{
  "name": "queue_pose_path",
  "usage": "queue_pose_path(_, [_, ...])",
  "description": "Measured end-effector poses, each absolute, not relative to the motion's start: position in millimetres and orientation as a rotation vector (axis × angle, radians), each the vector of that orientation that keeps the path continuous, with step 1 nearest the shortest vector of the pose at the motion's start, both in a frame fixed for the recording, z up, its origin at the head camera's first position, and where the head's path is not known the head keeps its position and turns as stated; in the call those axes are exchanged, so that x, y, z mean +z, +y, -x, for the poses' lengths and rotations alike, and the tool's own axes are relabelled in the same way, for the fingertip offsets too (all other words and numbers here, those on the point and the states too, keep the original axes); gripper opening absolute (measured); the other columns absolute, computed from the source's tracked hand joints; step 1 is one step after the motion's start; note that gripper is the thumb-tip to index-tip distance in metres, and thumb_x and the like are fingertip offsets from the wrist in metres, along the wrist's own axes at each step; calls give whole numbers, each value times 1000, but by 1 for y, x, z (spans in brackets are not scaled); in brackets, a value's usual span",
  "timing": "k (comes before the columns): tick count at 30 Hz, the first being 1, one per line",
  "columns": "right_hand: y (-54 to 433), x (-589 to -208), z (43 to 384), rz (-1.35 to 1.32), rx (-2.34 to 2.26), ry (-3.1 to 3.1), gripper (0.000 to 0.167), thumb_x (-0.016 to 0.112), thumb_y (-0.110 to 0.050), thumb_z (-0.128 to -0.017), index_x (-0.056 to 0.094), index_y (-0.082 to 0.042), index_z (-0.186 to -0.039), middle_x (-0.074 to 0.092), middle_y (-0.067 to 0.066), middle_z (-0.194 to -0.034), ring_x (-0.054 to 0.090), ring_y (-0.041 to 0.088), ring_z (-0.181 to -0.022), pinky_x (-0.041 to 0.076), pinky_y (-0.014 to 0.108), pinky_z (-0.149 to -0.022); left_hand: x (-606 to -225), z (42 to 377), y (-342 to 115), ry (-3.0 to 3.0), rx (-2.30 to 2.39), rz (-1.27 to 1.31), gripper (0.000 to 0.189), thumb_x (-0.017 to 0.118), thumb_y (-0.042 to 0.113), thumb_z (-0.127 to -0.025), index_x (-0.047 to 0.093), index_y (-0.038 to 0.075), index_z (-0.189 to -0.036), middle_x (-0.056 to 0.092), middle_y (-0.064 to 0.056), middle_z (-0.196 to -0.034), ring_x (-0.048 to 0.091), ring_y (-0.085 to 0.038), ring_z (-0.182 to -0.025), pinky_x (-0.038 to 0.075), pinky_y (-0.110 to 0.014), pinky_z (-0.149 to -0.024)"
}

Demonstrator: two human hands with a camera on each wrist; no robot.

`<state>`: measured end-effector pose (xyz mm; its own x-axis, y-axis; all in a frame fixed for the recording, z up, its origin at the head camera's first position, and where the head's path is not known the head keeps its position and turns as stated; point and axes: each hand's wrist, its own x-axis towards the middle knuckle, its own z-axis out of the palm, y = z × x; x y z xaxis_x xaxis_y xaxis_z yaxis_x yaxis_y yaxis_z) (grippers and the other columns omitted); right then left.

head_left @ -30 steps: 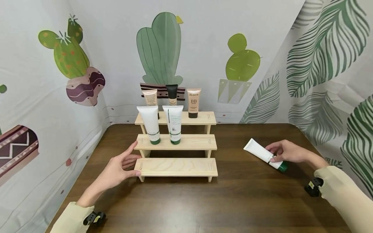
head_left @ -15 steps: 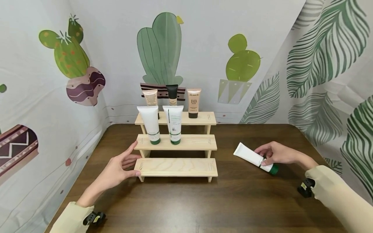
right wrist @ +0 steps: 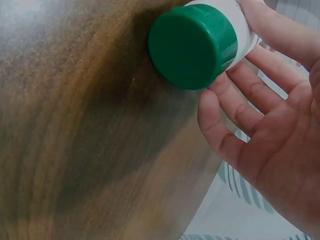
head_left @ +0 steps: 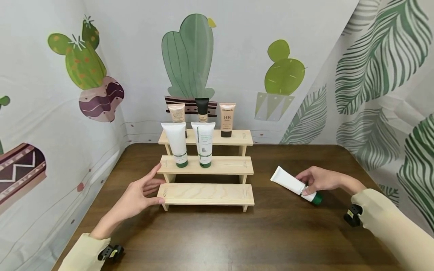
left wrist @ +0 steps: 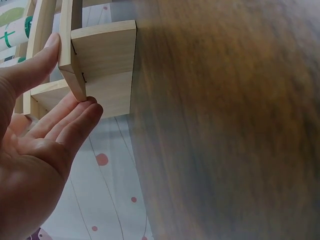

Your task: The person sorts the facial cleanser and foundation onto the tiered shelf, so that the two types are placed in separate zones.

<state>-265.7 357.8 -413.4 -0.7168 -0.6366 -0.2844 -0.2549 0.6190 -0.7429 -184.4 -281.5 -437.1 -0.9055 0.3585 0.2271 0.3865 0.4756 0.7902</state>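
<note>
My right hand pinches a white squeeze tube between thumb and fingers near its green cap. The tube tilts, its flat end toward the stand; whether it touches the table I cannot tell. At the left end of a three-step wooden display stand, my left hand holds the lowest step, thumb at its front corner and fingers behind. Two white tubes with green caps, one left and one right, stand upright on the middle step.
On the top step stand a beige tube, a black-topped tube and a beige BB tube. The stand rests on a dark wooden table. Behind hangs a cloth printed with cacti and leaves.
My right hand has moved left toward the stand with the white tube, mostly in the first half second. My left hand stays at the stand.
</note>
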Motion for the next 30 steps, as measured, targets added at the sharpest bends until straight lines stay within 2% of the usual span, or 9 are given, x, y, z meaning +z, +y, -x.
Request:
queue_pose_path(5, [355,-412,266,703,-934,2287,59,85,-5,-86,57,24,-130,72,11,-102,66,18,-78,59,25,-65,-437,184,-281,-2671,-1441,676,114,92,4,-81,24,22,-170,70,-18,-131,68,-37,-120,57,-45,-102])
queue_pose_path(10, [352,-409,265,714,-890,2306,46,87,-8,-87,67,16,-121,73,8,-101,66,19,-80,59,25,-66,-437,185,-281,-2649,-1458,698,113,92,4,-81,25,21,-170,70,-19,-130,68,-37,-119,57,-46,-101])
queue_pose_path(15, [351,-409,264,697,-880,2315,42,86,-9,-87,70,12,-120,73,6,-99,65,19,-82,59,25,-67,-436,184,-282,-2640,-1471,701,112,92,4,-81,26,22,-169,70,-19,-129,69,-38,-118,56,-47,-101])
queue_pose_path(22, [348,-413,258,713,-837,2359,27,86,-13,-88,76,2,-107,72,1,-91,63,16,-75,55,24,-64,-436,183,-280,-2652,-1479,693,112,92,4,-81,26,22,-169,71,-18,-129,69,-36,-117,57,-46,-101])
queue_pose_path(25, [347,-413,257,702,-824,2410,26,88,-14,-86,77,0,-104,73,-1,-89,63,14,-73,55,23,-64,-437,183,-281,-2649,-1481,690,112,92,3,-81,26,22,-169,70,-19,-129,69,-37,-117,57,-47,-101])
queue_pose_path(30, [346,-413,253,673,-819,2490,35,90,-17,-82,77,3,-107,74,-1,-87,64,12,-71,55,24,-63,-438,184,-282,-2652,-1485,690,112,92,5,-82,25,22,-170,70,-20,-130,69,-38,-117,56,-48,-101])
